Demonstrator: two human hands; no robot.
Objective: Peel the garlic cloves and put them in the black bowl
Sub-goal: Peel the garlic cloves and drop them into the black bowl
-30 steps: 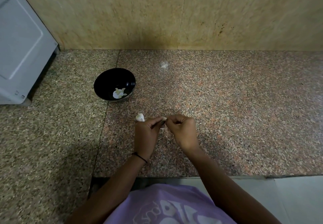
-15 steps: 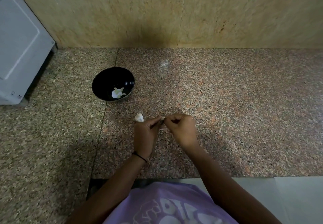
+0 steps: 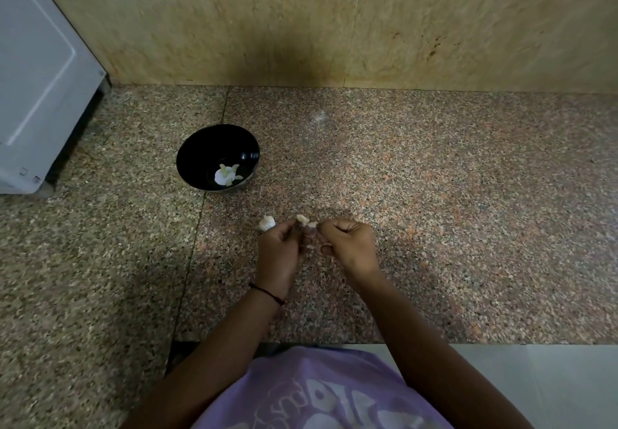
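The black bowl (image 3: 200,151) stands on the speckled granite counter (image 3: 434,211), left of centre, with a few pale peeled garlic pieces (image 3: 225,174) at its bottom. My left hand (image 3: 279,251) and my right hand (image 3: 347,244) meet in front of me, fingertips pinched together on a small garlic clove (image 3: 302,219) with a bit of purplish skin (image 3: 312,225) showing between them. Another whitish garlic clove (image 3: 266,223) lies on the counter just beyond my left hand's knuckles, partly hidden by them.
A white appliance (image 3: 36,77) stands at the far left against the beige stone wall (image 3: 334,27). The counter's front edge runs just before my body, with pale floor (image 3: 551,378) below on the right.
Both hands stay in the same spot. The clove between the fingertips shows more, and a piece of skin has come apart from it.
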